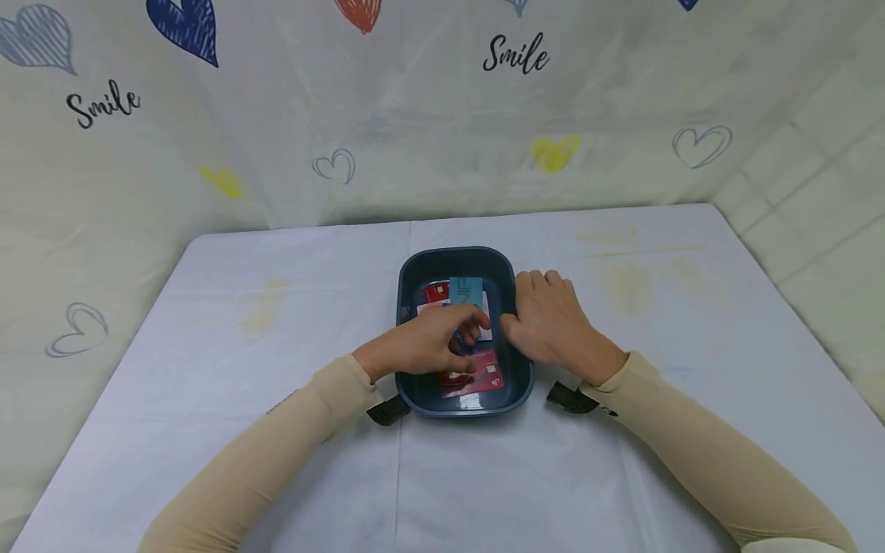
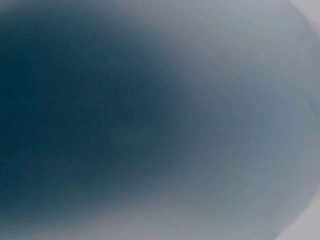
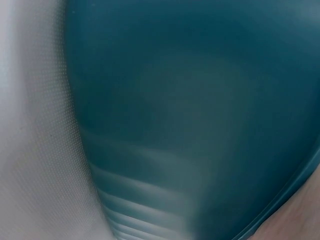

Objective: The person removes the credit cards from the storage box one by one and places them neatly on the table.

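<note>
Far end of tray (image 1: 456, 263) open from above — left hand (image 1: 437, 339) bars middle, right hand (image 1: 551, 319) right side.

White-covered table (image 1: 470, 476), pale backdrop (image 1: 429, 100) — hearts (image 1: 183, 31), "Smile" lettering (image 1: 515, 55) — faint grid lines (image 1: 828, 159) at right

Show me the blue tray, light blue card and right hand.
Blue tray (image 1: 459, 263), head view: inner face of far wall.
Light blue card (image 1: 466, 290), head view: middle of visible face.
Right hand (image 1: 553, 319), head view: back of the hand.
</note>
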Tool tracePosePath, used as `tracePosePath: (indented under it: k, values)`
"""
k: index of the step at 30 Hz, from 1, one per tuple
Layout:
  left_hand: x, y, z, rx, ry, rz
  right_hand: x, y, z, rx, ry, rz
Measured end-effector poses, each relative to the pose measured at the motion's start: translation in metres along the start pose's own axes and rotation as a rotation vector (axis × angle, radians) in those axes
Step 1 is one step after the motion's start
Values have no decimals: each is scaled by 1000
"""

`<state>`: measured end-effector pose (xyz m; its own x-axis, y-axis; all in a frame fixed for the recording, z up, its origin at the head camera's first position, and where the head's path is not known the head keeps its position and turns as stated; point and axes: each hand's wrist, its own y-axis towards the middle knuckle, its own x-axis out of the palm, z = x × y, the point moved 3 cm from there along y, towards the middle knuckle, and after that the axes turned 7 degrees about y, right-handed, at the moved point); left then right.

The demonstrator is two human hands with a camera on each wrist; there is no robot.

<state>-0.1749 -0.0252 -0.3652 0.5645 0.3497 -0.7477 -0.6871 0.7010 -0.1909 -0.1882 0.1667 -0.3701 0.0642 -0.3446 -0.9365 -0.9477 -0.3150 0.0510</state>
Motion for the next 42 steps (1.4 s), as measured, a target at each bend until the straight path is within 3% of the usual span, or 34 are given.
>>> tracePosePath:
  k: [9, 18, 42]
  values:
    - [4, 0, 4, -47, 108, -69, 0, 0, 1, 2, 7, -15]
    - [13, -1, 7, -53, 230, -114, -2, -1, 1, -25, 5, 9]
    - [18, -2, 6, -46, 293, -123, -2, -1, -2, 5, -4, -16]
